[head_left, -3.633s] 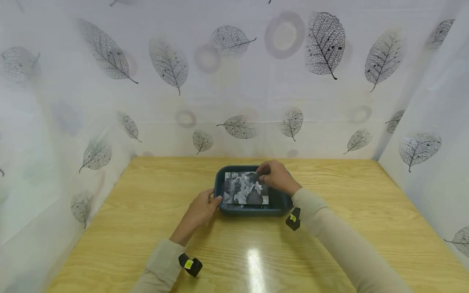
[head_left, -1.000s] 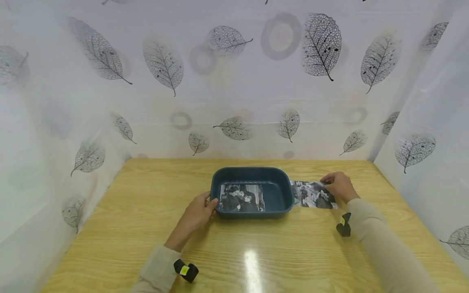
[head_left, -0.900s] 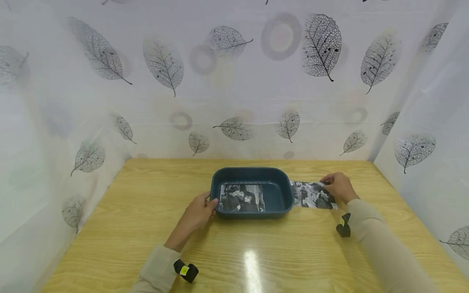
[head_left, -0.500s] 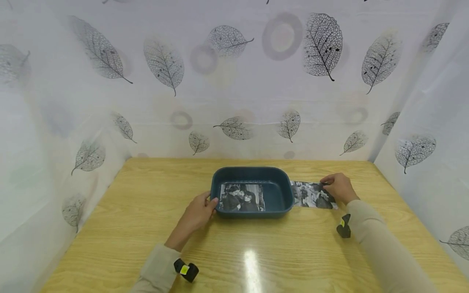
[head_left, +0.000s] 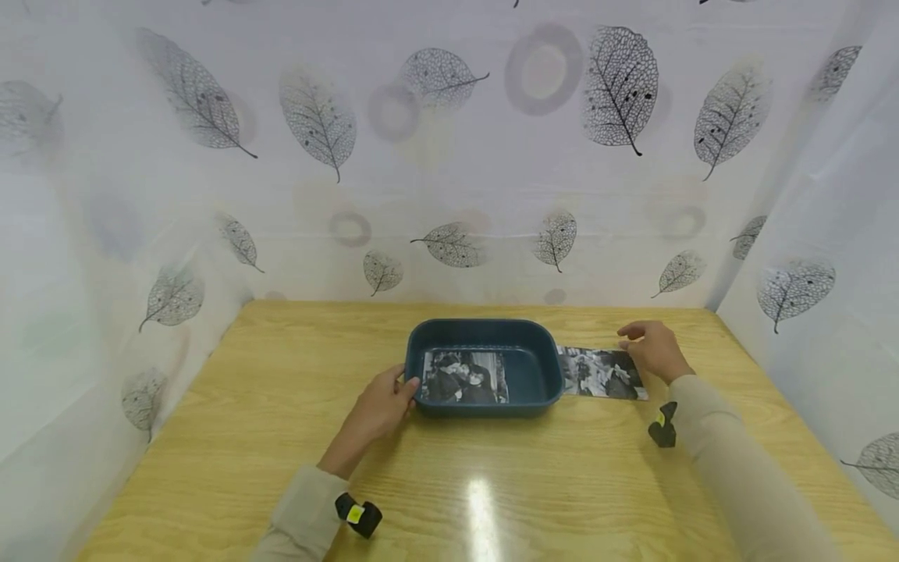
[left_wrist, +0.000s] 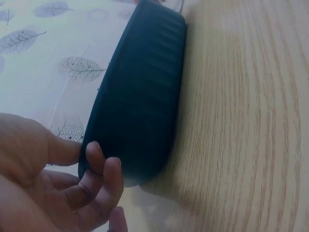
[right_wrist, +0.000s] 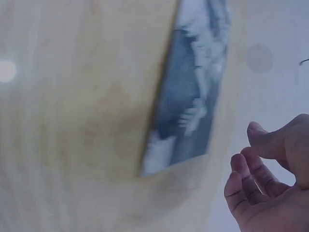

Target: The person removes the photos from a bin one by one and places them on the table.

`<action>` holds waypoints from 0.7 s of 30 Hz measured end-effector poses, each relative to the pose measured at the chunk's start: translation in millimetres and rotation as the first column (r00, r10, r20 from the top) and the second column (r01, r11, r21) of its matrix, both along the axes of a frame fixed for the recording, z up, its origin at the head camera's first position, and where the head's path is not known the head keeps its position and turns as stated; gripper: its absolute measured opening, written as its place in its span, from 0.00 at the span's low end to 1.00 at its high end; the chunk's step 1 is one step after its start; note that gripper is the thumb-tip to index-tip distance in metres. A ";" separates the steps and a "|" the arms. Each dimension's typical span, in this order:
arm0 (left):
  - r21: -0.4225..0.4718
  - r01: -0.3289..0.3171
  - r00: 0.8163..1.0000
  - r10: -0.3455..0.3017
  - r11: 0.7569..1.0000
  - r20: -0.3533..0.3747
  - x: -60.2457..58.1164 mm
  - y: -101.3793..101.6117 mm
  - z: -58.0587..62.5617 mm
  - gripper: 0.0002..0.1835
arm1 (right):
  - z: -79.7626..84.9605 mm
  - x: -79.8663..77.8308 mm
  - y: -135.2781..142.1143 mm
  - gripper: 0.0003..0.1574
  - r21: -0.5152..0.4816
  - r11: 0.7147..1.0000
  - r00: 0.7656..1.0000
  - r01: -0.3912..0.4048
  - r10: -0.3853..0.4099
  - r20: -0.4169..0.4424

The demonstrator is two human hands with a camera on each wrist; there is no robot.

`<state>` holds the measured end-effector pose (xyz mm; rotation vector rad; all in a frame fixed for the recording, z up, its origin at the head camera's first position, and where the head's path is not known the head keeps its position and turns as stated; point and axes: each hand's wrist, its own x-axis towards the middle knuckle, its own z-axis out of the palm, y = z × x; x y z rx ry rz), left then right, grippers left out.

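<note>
A dark blue-green rectangular basin sits on the table. My left hand pinches its left rim between thumb and fingers; the left wrist view shows the basin's outer wall beyond the fingertips. Inside the basin, toward the left, lies a black-and-white photo of two people. A second black-and-white photo lies on the table at the basin's right, its left edge hidden by the rim. My right hand hovers by that photo's far right corner. In the right wrist view its loosely bent fingers are apart from the photo.
The wood-grain table extends around the basin. A white curtain with leaf prints hangs behind the table and along both sides. Each wrist wears a small black device, such as the one on the left.
The second photo has gone from above the basin to the table at its right. My right hand has now let go of it and lifted slightly. The left hand keeps holding the rim.
</note>
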<state>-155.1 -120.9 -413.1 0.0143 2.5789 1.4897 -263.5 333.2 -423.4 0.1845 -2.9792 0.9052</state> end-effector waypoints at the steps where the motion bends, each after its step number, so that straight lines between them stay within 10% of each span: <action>1: -0.005 -0.002 1.000 0.002 1.000 0.001 0.0 -0.1 0.3 0.22 | 4.7 -1.4 -0.4 0.20 -0.003 1.000 1.000 -0.008 0.008 -0.015; 11: -0.011 0.009 1.000 -0.009 1.000 -0.022 -3.7 -0.4 -0.5 0.20 | 64.5 -4.8 -42.3 0.24 -0.062 0.996 0.990 -0.065 0.056 -0.129; 21: 0.027 0.014 1.000 -0.014 1.000 -0.006 -0.3 -0.8 -0.2 0.24 | 87.2 -0.8 -102.2 0.24 -0.076 0.977 0.972 -0.198 0.185 -0.145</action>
